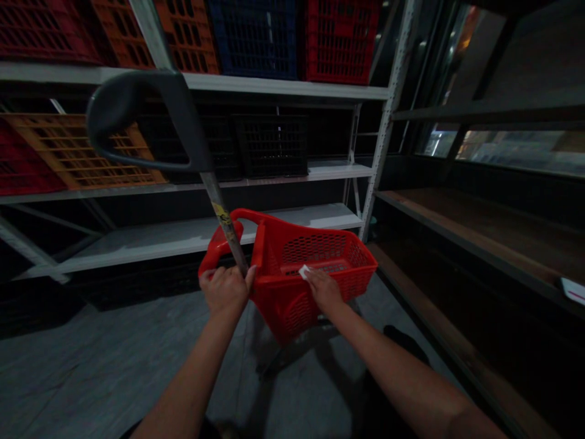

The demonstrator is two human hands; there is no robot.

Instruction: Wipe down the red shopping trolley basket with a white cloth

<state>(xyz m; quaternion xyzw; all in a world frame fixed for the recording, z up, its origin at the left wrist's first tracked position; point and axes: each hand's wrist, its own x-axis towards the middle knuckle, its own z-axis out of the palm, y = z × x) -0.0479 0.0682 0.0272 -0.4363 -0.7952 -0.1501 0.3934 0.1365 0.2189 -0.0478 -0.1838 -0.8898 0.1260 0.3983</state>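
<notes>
A red plastic shopping basket (pixel 338 256) on wheels stands on the grey floor in front of me. Its metal pull rod (pixel 222 213) rises to a black loop handle (pixel 137 119) at the upper left. My left hand (pixel 226 289) is wrapped round the lower part of the rod, next to the basket's red handle. My right hand (pixel 324 288) rests on the basket's near rim and pinches a small white piece (pixel 304 271) against it; I cannot make out what the piece is.
White metal shelves (pixel 283 88) behind the basket carry red, orange, blue and black crates (pixel 77 152). A dark wooden shelf unit (pixel 479 225) runs along the right, with a white item (pixel 573 289) on it. The grey floor (pixel 91 353) spreads to the left.
</notes>
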